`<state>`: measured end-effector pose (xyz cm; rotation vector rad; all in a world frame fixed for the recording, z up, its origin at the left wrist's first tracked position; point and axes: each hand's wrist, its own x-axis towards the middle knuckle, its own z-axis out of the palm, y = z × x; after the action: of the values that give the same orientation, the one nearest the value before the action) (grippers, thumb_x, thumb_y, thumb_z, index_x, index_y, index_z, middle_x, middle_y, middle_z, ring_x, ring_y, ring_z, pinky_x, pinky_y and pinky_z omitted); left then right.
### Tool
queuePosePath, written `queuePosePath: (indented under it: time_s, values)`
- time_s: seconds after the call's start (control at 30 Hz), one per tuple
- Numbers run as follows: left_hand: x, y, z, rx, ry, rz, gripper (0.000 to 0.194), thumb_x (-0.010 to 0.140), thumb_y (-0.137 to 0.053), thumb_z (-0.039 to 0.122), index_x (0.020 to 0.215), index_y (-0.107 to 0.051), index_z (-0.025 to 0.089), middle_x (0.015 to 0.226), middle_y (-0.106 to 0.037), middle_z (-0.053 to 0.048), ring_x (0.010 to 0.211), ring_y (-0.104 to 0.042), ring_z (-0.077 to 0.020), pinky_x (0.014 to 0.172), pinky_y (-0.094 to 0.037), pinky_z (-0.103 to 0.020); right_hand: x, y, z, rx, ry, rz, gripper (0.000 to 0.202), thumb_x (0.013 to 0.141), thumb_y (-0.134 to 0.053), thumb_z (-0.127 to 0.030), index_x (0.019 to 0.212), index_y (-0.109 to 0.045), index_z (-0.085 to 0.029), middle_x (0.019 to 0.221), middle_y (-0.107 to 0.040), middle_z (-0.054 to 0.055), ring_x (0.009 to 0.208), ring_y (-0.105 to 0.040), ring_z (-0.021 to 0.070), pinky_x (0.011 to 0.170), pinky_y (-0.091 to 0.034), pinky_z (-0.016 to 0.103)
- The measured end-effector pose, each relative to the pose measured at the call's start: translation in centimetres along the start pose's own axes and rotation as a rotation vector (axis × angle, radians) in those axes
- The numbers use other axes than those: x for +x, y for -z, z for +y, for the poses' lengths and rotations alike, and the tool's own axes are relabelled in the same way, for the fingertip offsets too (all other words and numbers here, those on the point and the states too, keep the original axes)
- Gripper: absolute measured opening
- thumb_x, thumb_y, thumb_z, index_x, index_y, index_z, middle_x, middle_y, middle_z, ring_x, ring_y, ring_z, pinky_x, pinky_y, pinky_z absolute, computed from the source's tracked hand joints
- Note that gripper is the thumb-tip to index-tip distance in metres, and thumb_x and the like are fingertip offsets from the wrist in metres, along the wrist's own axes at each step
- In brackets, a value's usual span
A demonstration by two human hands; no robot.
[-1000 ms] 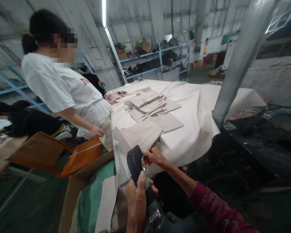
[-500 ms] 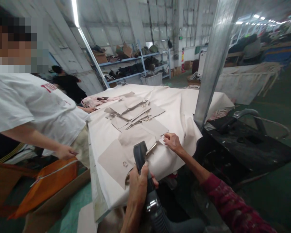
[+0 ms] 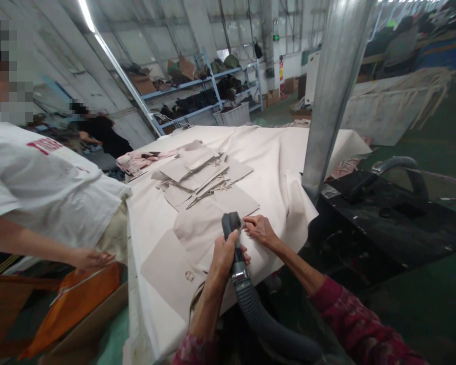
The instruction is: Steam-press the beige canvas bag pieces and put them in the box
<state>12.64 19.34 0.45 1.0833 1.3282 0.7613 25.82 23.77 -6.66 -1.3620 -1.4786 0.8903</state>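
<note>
My left hand (image 3: 224,256) is wrapped round the black nozzle (image 3: 231,228) of a ribbed hose (image 3: 260,309), which runs down to the bottom of the view. Right at the nozzle's mouth is my right hand (image 3: 260,230), its fingertips pinched together; what lies between them is too small and hidden to make out. Under and behind the nozzle spreads a beige fabric piece (image 3: 197,228), with a small metal fitting (image 3: 189,276) on its lower left part. Beyond it lies a pile of similar beige pieces (image 3: 201,170) with metal bits along their edges.
White cloth drapes the table (image 3: 285,167). A metal post (image 3: 332,96) rises at its right edge, beside a black machine (image 3: 395,218). At left a co-worker in a white shirt (image 3: 49,182) stands by an orange bag (image 3: 79,299). Pink fabric (image 3: 144,159) lies at the table's far left.
My right hand has moved left to the nozzle's mouth, and the nozzle has shifted slightly right and up. The gold strip between them no longer shows. The co-worker's hand has moved left and down.
</note>
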Motion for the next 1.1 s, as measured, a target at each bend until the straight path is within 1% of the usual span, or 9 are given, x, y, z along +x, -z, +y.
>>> queuePosePath:
  time_s: [0.1,0.2,0.4,0.57,0.63,0.73,0.87,0.97,1.1]
  values:
    - [2.1,-0.1,0.8,-0.051,-0.015,0.038,0.028,0.076,-0.051,0.038,0.066,-0.051,0.012,0.044,-0.058,-0.004,0.033,-0.054,-0.0159,0.035,-0.044,-0.026,0.1,-0.1,0.2,-0.046,0.039,0.020,0.023,0.075,-0.043,-0.018,0.060,-0.059,-0.014,0.056,-0.059,0.000,0.054,-0.056,0.0119,0.044,-0.033,0.017]
    - [2.6,-0.3,0.8,-0.053,-0.030,0.041,0.026,0.076,-0.051,0.037,0.067,-0.049,0.013,0.045,-0.057,-0.003,0.034,-0.054,-0.0159,0.035,-0.045,-0.026,0.2,-0.1,0.2,-0.074,0.066,0.045,0.023,0.075,-0.043,-0.019,0.055,-0.055,-0.015,0.051,-0.055,-0.001,0.049,-0.052,0.0107,0.044,-0.030,0.018]
    - [0.6,-0.1,-1.8,-0.017,-0.064,0.006,0.034,0.075,-0.052,0.047,0.067,-0.050,0.013,0.045,-0.058,-0.005,0.034,-0.055,-0.0191,0.033,-0.045,-0.029,0.4,-0.3,0.4,-0.114,0.087,0.089,0.024,0.074,-0.045,-0.024,0.054,-0.055,-0.015,0.049,-0.050,-0.002,0.048,-0.046,0.0103,0.046,-0.025,0.020]
    - [0.6,0.6,-0.3,-0.038,-0.055,0.136,0.029,0.076,-0.051,0.037,0.059,-0.050,0.014,0.042,-0.057,-0.004,0.033,-0.054,-0.0161,0.036,-0.046,-0.027,0.0,-0.1,-0.2,-0.139,0.082,0.089,0.022,0.070,-0.046,-0.023,0.053,-0.056,-0.015,0.048,-0.049,-0.002,0.048,-0.044,0.0106,0.047,-0.025,0.022]
    - [0.0,1.0,0.2,-0.040,-0.061,0.146,0.033,0.076,-0.051,0.040,0.057,-0.051,0.012,0.041,-0.057,-0.006,0.033,-0.054,-0.0165,0.037,-0.046,-0.028,-0.3,0.0,-0.5,-0.131,0.078,0.087,0.022,0.071,-0.046,-0.023,0.055,-0.058,-0.014,0.049,-0.052,-0.001,0.049,-0.046,0.0113,0.047,-0.026,0.022]
    - [-2.0,1.4,-0.2,-0.023,-0.084,0.142,0.042,0.075,-0.051,0.047,0.057,-0.055,0.010,0.041,-0.058,-0.009,0.034,-0.055,-0.0183,0.036,-0.045,-0.028,-0.5,0.1,-0.6,-0.104,0.067,0.081,0.020,0.070,-0.047,-0.023,0.059,-0.060,-0.014,0.052,-0.055,0.001,0.053,-0.050,0.0129,0.049,-0.029,0.021]
    - [-4.4,1.8,-1.4,-0.021,-0.100,0.130,0.047,0.072,-0.053,0.054,0.056,-0.056,0.009,0.042,-0.060,-0.010,0.035,-0.056,-0.0188,0.036,-0.044,-0.028,-0.3,0.3,-0.5,-0.031,0.042,0.017,0.024,0.075,-0.044,-0.023,0.063,-0.062,-0.014,0.058,-0.061,0.003,0.056,-0.055,0.0139,0.050,-0.035,0.020]
    - [-4.9,1.8,-2.0,-0.043,-0.083,0.115,0.048,0.071,-0.054,0.055,0.056,-0.056,0.010,0.042,-0.060,-0.010,0.035,-0.056,-0.0188,0.038,-0.045,-0.028,0.0,0.5,-0.6,0.024,0.027,-0.074,0.031,0.080,-0.040,-0.027,0.063,-0.062,-0.013,0.057,-0.061,0.003,0.052,-0.055,0.0133,0.048,-0.037,0.020]
    - [-4.7,1.7,-2.3,-0.055,-0.068,0.104,0.047,0.072,-0.053,0.055,0.057,-0.056,0.010,0.042,-0.060,-0.009,0.035,-0.056,-0.0182,0.038,-0.045,-0.028,0.0,0.6,-0.9,0.089,0.048,-0.217,0.020,0.073,-0.052,-0.026,0.063,-0.064,-0.012,0.053,-0.059,0.000,0.051,-0.054,0.0121,0.047,-0.037,0.018]
